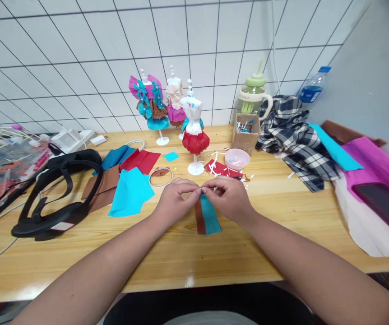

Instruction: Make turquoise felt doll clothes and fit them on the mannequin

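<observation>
My left hand (177, 199) and my right hand (229, 197) meet over the middle of the table, fingertips nearly touching. Both pinch the far end of a strip of teal and brown crepe paper (211, 219). The strip hangs down toward me, teal on the right and brown on the left. Just beyond my hands stands a small white dress form (192, 110) with a puffy red paper skirt (196, 143). Whatever lies right between the fingertips is too small to make out.
Left are bright blue paper (131, 192), red paper (145, 160), a tape roll (161, 185) and a black headset (50, 223). Behind stand dressed forms (152, 106). Rightward are a pink bowl (237, 162), cardboard box (246, 137), green-lidded jug (252, 97), plaid cloth (284, 124) and phone (384, 207).
</observation>
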`<state>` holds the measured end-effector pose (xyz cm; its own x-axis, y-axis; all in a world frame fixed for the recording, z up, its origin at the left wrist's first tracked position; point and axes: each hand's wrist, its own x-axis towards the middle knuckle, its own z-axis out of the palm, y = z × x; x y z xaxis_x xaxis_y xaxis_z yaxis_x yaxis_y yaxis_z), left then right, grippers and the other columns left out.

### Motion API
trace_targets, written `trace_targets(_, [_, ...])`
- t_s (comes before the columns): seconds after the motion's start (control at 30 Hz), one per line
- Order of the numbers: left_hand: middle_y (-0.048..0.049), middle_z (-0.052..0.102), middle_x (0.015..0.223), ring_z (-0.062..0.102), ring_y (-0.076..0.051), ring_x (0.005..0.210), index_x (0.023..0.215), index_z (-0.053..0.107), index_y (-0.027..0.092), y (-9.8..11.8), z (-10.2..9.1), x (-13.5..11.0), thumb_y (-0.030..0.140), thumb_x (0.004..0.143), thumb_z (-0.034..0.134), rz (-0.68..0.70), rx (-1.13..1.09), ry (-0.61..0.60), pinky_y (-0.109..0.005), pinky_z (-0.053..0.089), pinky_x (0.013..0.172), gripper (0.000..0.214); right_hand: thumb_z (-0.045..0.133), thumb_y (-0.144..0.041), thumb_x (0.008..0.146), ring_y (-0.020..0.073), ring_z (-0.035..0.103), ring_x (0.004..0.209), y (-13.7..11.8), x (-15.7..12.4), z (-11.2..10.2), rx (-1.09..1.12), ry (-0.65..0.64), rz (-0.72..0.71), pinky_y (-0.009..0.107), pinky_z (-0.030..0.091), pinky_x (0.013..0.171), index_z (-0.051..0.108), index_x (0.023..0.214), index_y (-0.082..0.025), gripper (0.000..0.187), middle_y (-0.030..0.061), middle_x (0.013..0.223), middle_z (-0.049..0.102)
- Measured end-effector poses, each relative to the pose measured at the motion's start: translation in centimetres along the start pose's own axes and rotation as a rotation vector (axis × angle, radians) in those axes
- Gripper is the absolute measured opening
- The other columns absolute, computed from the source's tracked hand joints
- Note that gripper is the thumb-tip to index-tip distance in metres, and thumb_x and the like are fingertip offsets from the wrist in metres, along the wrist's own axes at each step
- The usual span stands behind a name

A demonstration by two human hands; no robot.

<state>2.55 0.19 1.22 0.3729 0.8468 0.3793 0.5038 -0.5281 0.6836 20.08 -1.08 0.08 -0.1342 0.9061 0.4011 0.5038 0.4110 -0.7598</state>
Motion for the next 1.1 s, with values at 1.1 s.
trace_targets(1.1, [-0.0011,0.075,0.076,0.068,-0.016,0.074,0.073,0.075,0.021,0.2,-0.3,0.1,0.014,0.077,0.06,0.066,0.016,0.03,-0.028,0.05,0.072,0.016,0.061,-0.028,0.077,0.0074,0.052,0.045,-0.1,0.5,0.0,0.451,-0.093,0.307,0.02,0.039,0.043,0.057,0.079,-0.019,0.01,-0.001,0.075,0.066])
